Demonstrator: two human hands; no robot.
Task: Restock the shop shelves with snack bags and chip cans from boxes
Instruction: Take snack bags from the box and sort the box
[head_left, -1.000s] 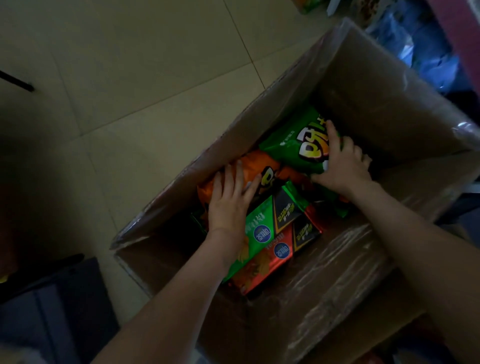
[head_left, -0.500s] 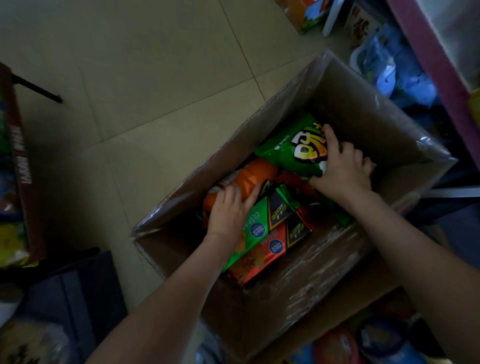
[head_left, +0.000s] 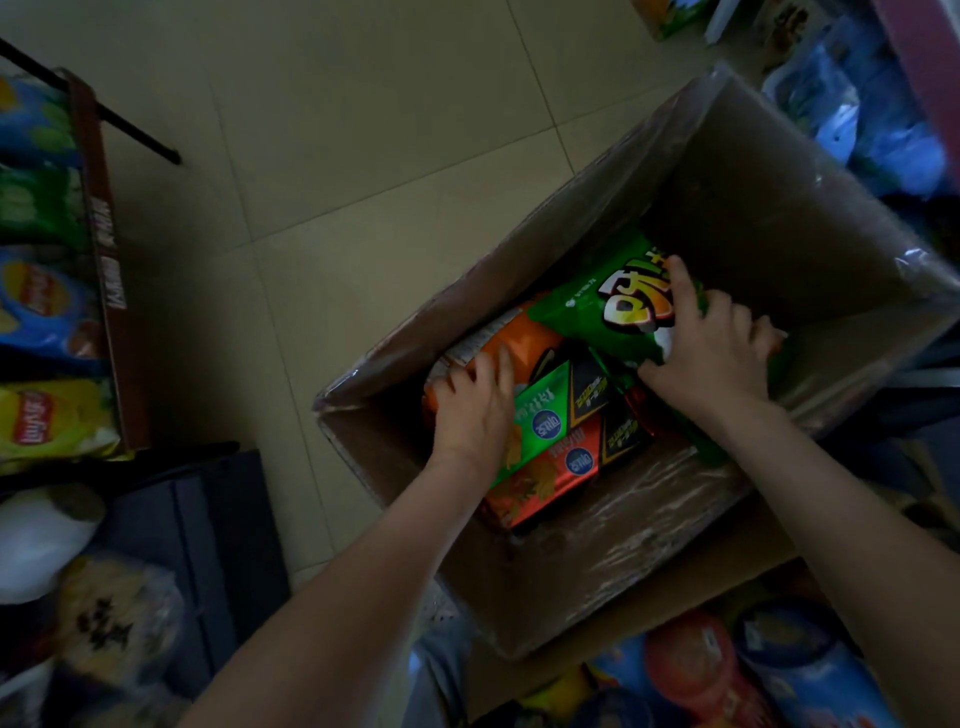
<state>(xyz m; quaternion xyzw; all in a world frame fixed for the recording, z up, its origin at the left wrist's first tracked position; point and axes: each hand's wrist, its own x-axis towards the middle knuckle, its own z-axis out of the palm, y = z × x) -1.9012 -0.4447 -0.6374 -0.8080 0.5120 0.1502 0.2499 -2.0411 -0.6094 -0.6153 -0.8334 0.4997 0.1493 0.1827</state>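
An open cardboard box (head_left: 769, 218) stands on the tiled floor with snack packs inside. My right hand (head_left: 711, 348) grips a green snack bag (head_left: 587, 306) at the box's far side, thumb over its printed face. My left hand (head_left: 475, 410) curls round the near end of an orange snack bag (head_left: 524, 345) beside the left wall. Under them lie a green flat pack (head_left: 540, 415) and an orange-red flat pack (head_left: 550, 478). What lies deeper in the box is hidden.
A low shelf (head_left: 109, 270) at the left holds blue, green and yellow chip bags (head_left: 47, 415). Chip cans (head_left: 696, 660) lie at the bottom right. Blue bags (head_left: 878, 130) fill a rack at the top right. A dark crate (head_left: 197, 561) sits at the lower left.
My left hand went from lying flat on the packs to curling round the orange bag's end. The view has pulled back, showing the shelf at the left. My right hand keeps its hold.
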